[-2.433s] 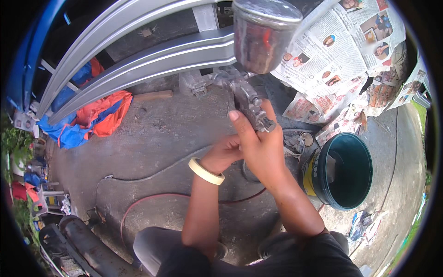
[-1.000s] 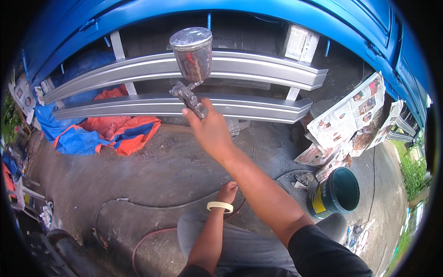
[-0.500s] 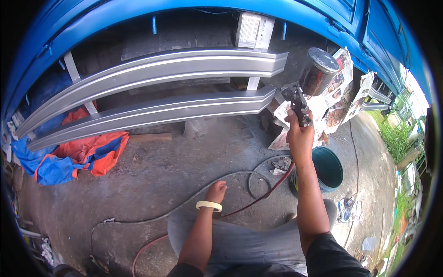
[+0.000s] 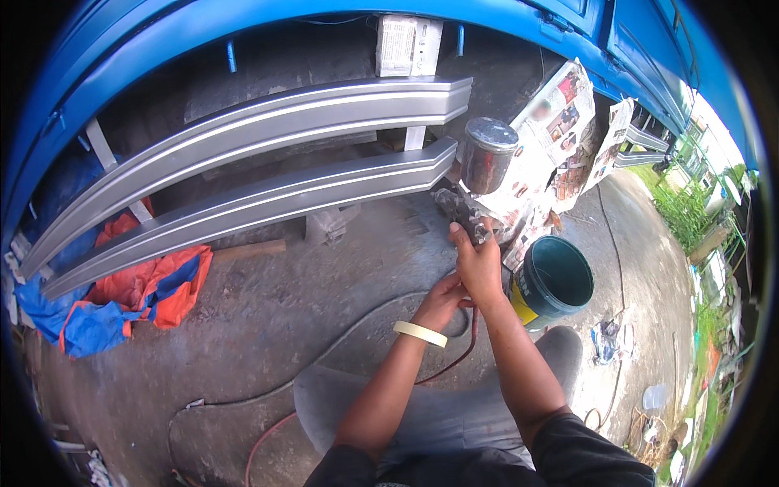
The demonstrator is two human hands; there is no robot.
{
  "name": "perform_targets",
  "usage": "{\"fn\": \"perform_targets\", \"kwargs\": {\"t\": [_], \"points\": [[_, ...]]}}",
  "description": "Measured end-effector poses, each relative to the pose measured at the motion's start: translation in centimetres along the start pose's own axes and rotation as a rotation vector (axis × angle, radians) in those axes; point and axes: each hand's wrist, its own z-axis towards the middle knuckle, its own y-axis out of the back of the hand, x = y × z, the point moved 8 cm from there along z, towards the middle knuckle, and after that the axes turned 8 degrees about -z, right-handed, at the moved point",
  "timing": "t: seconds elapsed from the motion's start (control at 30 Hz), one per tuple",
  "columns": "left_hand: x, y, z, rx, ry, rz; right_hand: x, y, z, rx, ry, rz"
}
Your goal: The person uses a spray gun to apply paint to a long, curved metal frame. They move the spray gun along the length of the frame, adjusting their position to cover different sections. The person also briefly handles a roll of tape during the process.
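My right hand (image 4: 480, 268) is wrapped around a spray gun (image 4: 466, 213) with a metal paint cup (image 4: 489, 156) on top. My left hand (image 4: 442, 302) is closed against the underside of my right hand, by the gun's lower end; what its fingers grip there is hidden. A roll of cream masking tape (image 4: 420, 334) sits around my left wrist. Ahead and to the left of the gun are two long silver-grey painted rails, an upper rail (image 4: 276, 126) and a lower rail (image 4: 268, 201), raised on supports. A dark red hose (image 4: 449, 362) hangs below my hands.
Newspaper sheets (image 4: 527, 174) stand behind the gun. A dark green bucket (image 4: 568, 268) is by my right knee. Orange and blue tarpaulin (image 4: 154, 284) lies at left, under the rail ends. A grey hose (image 4: 324, 355) crosses the concrete floor. Blue vehicle bodywork (image 4: 324, 8) overhangs the far side.
My right hand has brought the spray gun down, left and closer. My left hand has risen from above my lap to meet my right hand. The view has shifted slightly to the right.
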Motion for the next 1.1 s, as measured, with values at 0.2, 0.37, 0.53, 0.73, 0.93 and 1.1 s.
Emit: {"fn": "perform_targets", "kwargs": {"t": [0.2, 0.37, 0.53, 0.73, 0.93, 1.1], "points": [[4.3, 3.9, -0.2, -0.023, 0.032, -0.064, -5.7, -1.5, -0.8, 0.036, -0.152, -0.002], [7.4, 5.9, 0.8, -0.100, 0.108, -0.103, -8.6, -2.5, -0.1, -0.014, -0.024, -0.021], [7.7, 6.9, 1.2, -0.144, 0.113, -0.040, -10.6, -3.4, -0.2, -0.013, -0.030, -0.058], [4.1, 10.5, -2.6, -0.334, 0.041, -0.066, -8.7, -9.0, -1.0, 0.059, -0.004, -0.026], [-0.9, 16.2, -11.4, -0.526, -0.101, -0.009, -4.1, -17.9, -5.7, 0.300, 0.011, 0.100], [-5.1, 18.5, -19.0, -0.586, -0.383, -0.124, 1.5, -24.7, -10.2, 0.542, 0.085, 0.206]]}}
